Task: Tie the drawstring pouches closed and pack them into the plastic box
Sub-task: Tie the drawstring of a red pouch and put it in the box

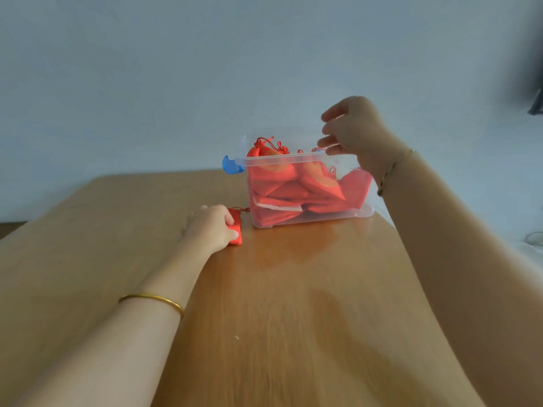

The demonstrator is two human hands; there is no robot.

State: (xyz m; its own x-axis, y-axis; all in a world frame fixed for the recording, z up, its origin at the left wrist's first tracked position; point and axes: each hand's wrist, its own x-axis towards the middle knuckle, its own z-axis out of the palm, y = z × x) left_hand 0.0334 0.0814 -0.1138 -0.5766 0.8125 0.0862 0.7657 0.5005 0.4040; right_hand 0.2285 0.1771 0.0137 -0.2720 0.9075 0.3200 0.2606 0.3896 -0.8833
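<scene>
No text can be read; gold marks on the red pouches [293,183] are illegible.

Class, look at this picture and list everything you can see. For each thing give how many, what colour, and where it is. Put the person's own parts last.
Table: one, brown wood, fills the lower picture.
Plastic box: one, clear, with a blue clip on its left end, on the far part of the table.
Pouches in the box: several, red, exact count unclear, piled up to the rim.
Loose pouch: one, red, on the table just left of the box.
Wall: one, pale blue-grey, behind the table.
Bangle: one, gold, on the left wrist.
Chain bracelet: one, thin, gold, on the right wrist.
Left hand: resting on the loose pouch.
Right hand: at the box's upper right rim.
</scene>
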